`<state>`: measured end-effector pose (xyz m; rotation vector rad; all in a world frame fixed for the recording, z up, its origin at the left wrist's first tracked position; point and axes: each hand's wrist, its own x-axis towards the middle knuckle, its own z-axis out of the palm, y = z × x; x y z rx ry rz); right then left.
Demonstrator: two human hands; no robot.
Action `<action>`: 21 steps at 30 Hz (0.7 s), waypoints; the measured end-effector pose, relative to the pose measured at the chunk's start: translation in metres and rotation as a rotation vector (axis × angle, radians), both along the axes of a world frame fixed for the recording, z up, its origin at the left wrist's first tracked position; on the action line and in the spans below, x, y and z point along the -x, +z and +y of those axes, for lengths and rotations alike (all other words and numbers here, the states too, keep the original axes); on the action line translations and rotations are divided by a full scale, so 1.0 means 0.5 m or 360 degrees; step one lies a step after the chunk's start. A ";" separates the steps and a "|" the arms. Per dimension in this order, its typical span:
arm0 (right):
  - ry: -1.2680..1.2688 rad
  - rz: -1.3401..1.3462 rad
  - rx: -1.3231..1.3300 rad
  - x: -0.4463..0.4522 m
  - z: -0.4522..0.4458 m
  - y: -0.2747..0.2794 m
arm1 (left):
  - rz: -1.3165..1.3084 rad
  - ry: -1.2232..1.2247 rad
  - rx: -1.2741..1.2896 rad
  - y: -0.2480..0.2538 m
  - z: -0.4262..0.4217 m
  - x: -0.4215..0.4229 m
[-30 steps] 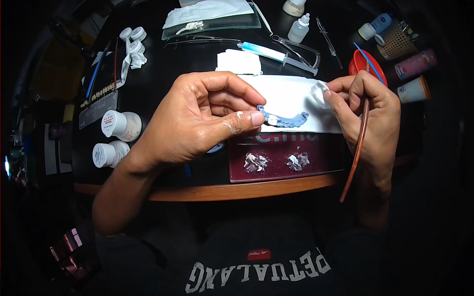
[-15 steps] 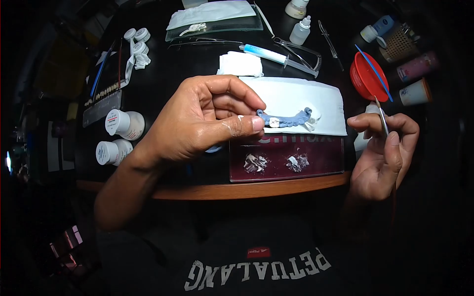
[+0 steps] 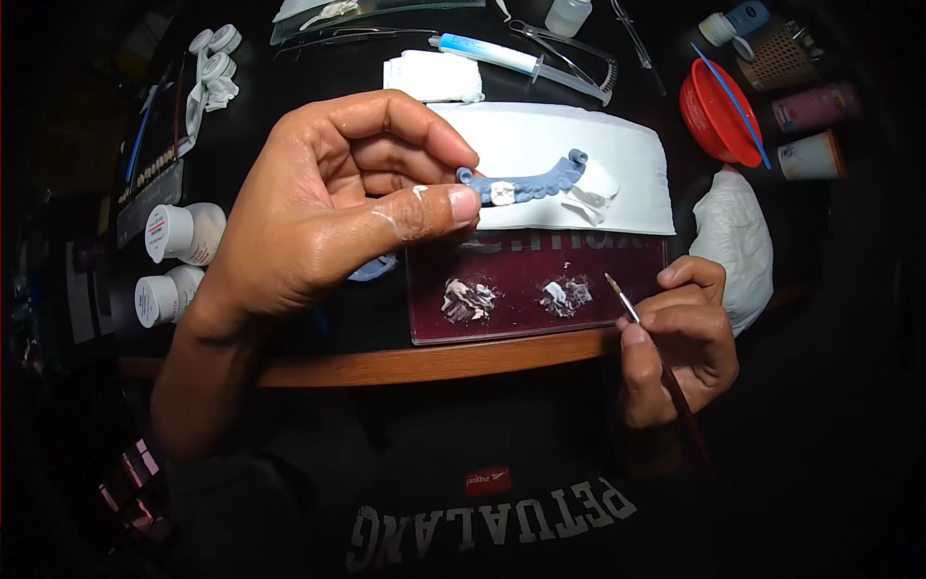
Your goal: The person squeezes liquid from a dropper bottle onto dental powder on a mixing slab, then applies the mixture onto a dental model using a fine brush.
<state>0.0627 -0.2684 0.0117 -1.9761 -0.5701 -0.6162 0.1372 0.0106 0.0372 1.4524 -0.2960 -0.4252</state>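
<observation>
My left hand (image 3: 357,203) pinches one end of a blue-grey dental model (image 3: 545,180) between thumb and forefinger. On the model's front a patch of white material (image 3: 503,194) covers a tooth or two, and white smears mark my thumb. A thin brush (image 3: 627,307) with a dark red handle is held in the fingers of my right hand (image 3: 680,343), its tip pointing up and left. That tip is near the maroon mixing slab (image 3: 521,318), which bears two heaps of whitish paste, the left heap (image 3: 469,300) and the right heap (image 3: 566,294).
Behind the slab lies a folded white tissue (image 3: 637,183). Farther back are a blue-and-white syringe (image 3: 492,55), a folded cloth (image 3: 432,75) and a red bowl (image 3: 709,111) with a blue stick. White-lidded jars (image 3: 172,232) stand left; a crumpled white cloth (image 3: 738,241) lies right.
My right hand with the brush has come down and left, from near the red bowl to the slab's right edge. My left hand still holds the model; the view has shifted somewhat.
</observation>
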 end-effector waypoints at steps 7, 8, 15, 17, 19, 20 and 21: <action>0.0054 0.0032 0.0079 0.003 0.008 -0.008 | -0.0001 0.0038 -0.0067 0.000 -0.003 0.002; 0.0072 0.0067 0.0145 0.003 0.010 0.000 | -0.0001 0.0044 -0.0069 0.000 -0.003 0.003; 0.0134 0.0107 0.0212 -0.002 0.010 0.002 | -0.0042 0.0048 -0.0061 -0.004 -0.004 0.002; 0.0120 0.0102 0.0221 -0.002 0.013 0.003 | -0.0050 0.0043 -0.0070 -0.004 -0.003 0.002; 0.0103 0.0099 0.0219 -0.001 0.016 0.003 | -0.0057 0.0035 -0.0083 -0.003 -0.003 0.002; 0.0096 0.0096 0.0217 -0.002 0.017 0.002 | -0.0047 0.0037 -0.0089 -0.002 -0.003 0.002; 0.0101 0.0099 0.0228 -0.002 0.017 0.003 | -0.0038 0.0039 -0.0095 -0.001 -0.003 0.003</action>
